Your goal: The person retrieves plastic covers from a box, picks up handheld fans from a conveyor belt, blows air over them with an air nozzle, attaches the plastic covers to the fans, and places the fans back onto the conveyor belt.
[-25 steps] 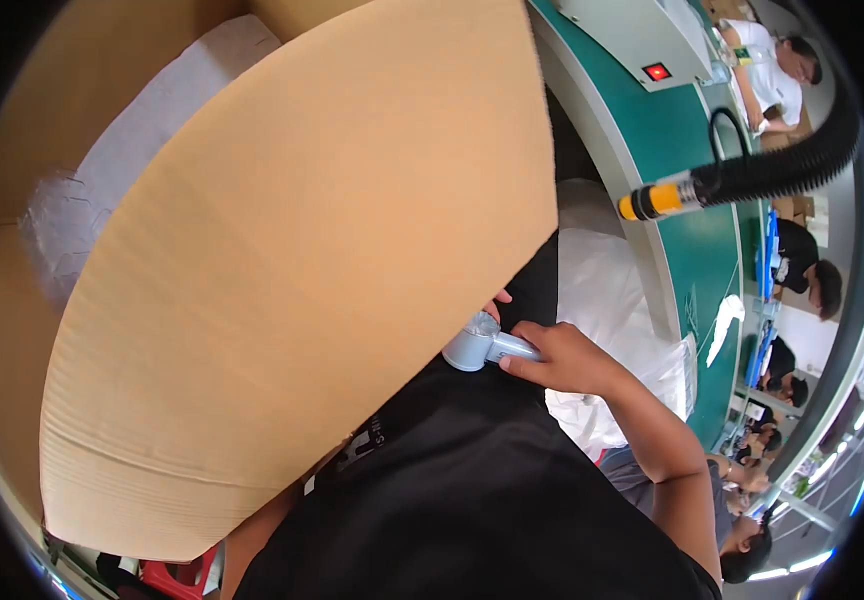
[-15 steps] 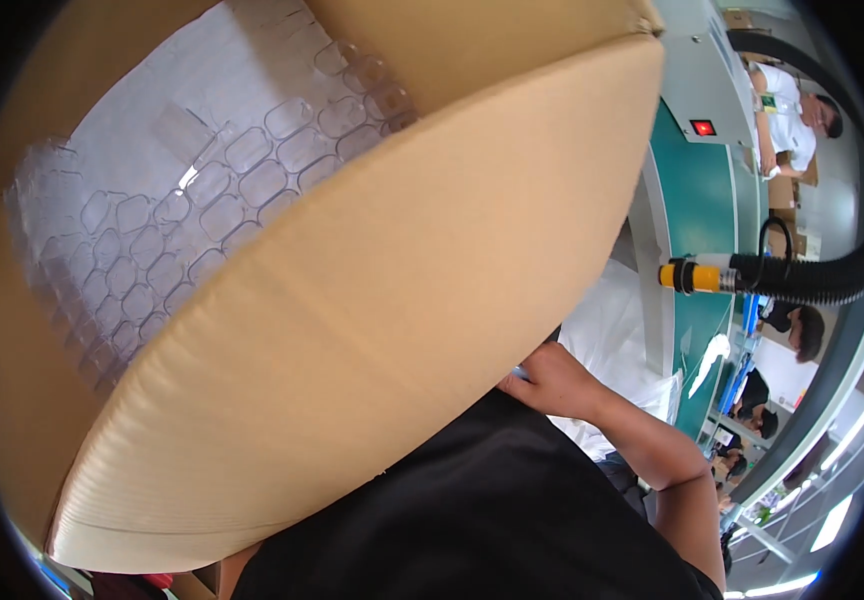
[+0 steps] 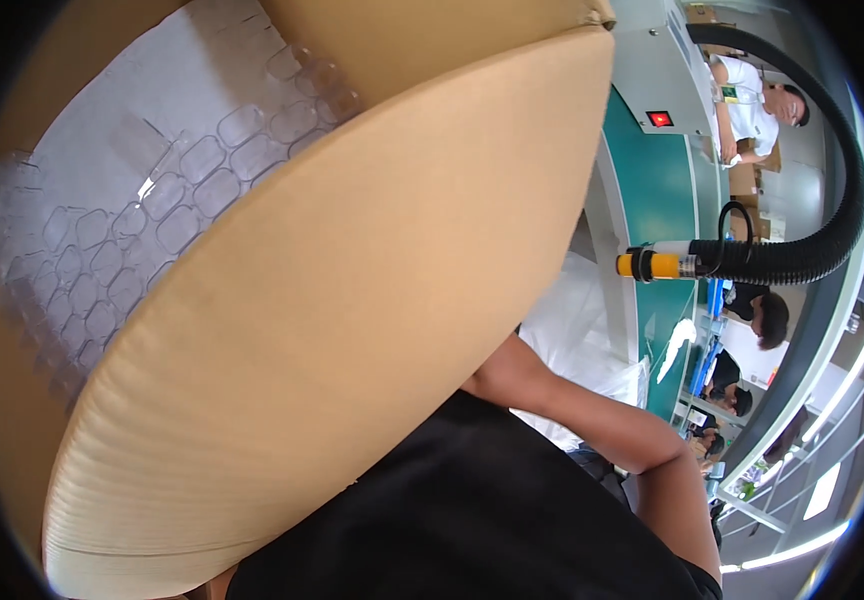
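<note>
A large open cardboard box [image 3: 352, 270] fills the view, its near wall pressed close against my black shirt. Inside it lie several clear plastic trays [image 3: 214, 165] with rounded cells, heaped along a white sheet [image 3: 122, 95]. My right hand [image 3: 504, 372] is at the outside of the near wall, low by my waist; its fingers are hidden behind the cardboard. Of my left arm [image 3: 219, 586] only a sliver shows at the lower edge, below the box, and the left hand is out of sight.
Right of the box stands a green-topped bench [image 3: 652, 210] with a grey machine [image 3: 652, 65] bearing a red lit switch. A black ribbed hose [image 3: 787, 262] with a yellow end reaches over it. White plastic sheeting [image 3: 577, 320] lies beside my right arm. Several people sit or stand beyond.
The bench, hose and box edge have shifted left in view. My right hand has slipped farther behind the near wall, and a small bluish thing seen by it before is now hidden.
</note>
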`<state>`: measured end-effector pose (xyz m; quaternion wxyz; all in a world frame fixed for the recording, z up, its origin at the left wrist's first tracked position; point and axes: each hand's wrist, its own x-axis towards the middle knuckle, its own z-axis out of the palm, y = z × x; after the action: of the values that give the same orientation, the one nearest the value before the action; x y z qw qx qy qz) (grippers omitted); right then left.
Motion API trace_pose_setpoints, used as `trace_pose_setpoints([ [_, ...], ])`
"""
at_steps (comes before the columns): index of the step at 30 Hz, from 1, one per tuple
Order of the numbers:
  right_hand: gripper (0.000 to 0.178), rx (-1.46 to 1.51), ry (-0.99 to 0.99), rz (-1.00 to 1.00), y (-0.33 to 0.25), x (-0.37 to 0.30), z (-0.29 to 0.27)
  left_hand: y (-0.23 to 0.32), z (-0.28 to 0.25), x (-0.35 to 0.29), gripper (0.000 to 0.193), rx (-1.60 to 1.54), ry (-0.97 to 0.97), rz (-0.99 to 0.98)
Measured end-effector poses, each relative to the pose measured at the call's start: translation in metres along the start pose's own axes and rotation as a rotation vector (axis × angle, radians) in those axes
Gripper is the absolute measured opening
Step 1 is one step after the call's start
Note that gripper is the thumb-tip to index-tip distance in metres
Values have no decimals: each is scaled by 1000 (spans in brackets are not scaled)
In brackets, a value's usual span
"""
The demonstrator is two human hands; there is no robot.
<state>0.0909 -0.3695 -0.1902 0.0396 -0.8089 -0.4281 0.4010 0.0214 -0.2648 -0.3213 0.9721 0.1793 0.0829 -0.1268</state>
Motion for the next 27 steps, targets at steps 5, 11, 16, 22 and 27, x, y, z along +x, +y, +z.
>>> trace_pose_setpoints([
  [5,39,101,-3,-100,2,2,-1,-15,-12,-20,46,-40,111,-26],
  [11,46,-58,6,45,-17,3,-4,-28,-19,-27,47,-58,229,-54],
  [16,49,-90,40,46,-24,-7,2,-47,-13,-41,47,-30,326,-81],
  [22,48,51,2,25,16,-23,-11,-12,-19,-12,50,283,184,194],
  [27,53,627,-265,-5,54,-41,-20,7,29,-15,56,124,228,-28],
])
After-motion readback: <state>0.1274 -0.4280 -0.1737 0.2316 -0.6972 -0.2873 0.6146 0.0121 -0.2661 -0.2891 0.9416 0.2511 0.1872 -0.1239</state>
